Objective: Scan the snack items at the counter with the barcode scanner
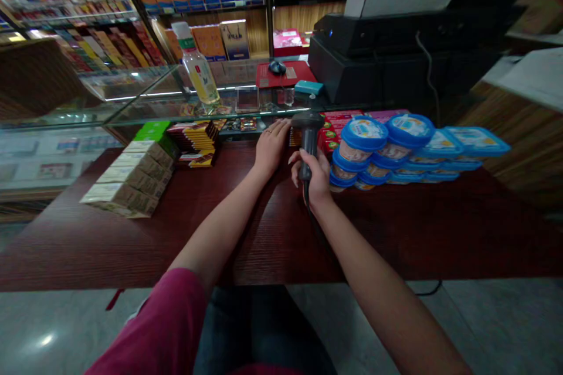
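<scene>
My right hand [313, 177] is closed round the grip of a dark barcode scanner [307, 129], whose head points away from me toward the glass counter. My left hand [271, 144] lies flat, fingers stretched forward, on something small at the back edge of the dark red wooden table [132, 234]; what is under it is hidden. A ring shows on one left finger. The scanner's cable runs down along my right wrist.
Blue-lidded tubs [396, 146] are stacked right of the scanner, with red packets [334, 126] behind. Left are stacks of chocolate bars [196, 142] and rows of brown and green boxes [136, 173]. A bottle [200, 70] stands on the glass counter; a black printer [378, 53] sits at the back right.
</scene>
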Demonstrator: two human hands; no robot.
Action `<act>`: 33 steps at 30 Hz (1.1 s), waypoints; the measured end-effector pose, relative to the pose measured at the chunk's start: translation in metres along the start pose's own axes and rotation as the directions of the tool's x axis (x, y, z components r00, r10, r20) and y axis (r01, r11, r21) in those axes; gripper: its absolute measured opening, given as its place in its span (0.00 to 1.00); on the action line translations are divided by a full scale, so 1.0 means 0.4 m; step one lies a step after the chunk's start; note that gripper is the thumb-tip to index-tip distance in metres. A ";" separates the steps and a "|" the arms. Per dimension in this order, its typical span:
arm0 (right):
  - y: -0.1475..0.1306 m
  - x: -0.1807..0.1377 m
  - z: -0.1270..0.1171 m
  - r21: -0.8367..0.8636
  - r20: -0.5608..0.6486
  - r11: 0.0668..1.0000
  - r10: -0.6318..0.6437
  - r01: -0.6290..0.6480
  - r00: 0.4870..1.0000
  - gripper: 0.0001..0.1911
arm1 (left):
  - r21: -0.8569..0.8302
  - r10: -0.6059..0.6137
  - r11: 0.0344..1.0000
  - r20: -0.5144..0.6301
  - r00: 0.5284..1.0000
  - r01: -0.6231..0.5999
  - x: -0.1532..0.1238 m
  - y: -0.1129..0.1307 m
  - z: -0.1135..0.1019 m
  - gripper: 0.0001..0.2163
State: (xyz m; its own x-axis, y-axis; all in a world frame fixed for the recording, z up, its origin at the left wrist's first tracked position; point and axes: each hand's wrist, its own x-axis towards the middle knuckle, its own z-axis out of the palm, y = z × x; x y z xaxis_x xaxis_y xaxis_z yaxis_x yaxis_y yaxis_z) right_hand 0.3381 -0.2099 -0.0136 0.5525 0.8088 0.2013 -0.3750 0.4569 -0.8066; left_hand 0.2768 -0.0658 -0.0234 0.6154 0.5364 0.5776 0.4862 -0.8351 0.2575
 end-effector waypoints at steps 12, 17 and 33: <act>-0.040 -0.059 0.037 0.011 0.321 0.983 0.169 -0.182 0.932 0.13 | -0.721 -0.667 0.511 0.011 0.745 0.468 -0.265 -0.216 -0.210 0.18; -0.003 -0.085 0.044 -0.135 0.488 0.934 0.354 -0.331 0.798 0.16 | -0.805 -0.723 0.212 0.252 0.643 0.554 -0.284 -0.245 -0.236 0.18; 0.015 -0.101 0.038 -0.267 0.406 0.895 0.440 -0.356 0.801 0.18 | -0.759 -0.693 0.347 0.188 0.696 0.551 -0.270 -0.218 -0.229 0.12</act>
State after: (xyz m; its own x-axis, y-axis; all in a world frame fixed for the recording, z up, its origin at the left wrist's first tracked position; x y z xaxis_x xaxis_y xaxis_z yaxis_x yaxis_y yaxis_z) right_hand 0.3021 -0.2341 -0.0180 -0.0248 0.9992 0.0324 -0.3343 0.0222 -0.9422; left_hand 0.1112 -0.0620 -0.0374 0.2079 0.9750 0.0778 0.0363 -0.0871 0.9955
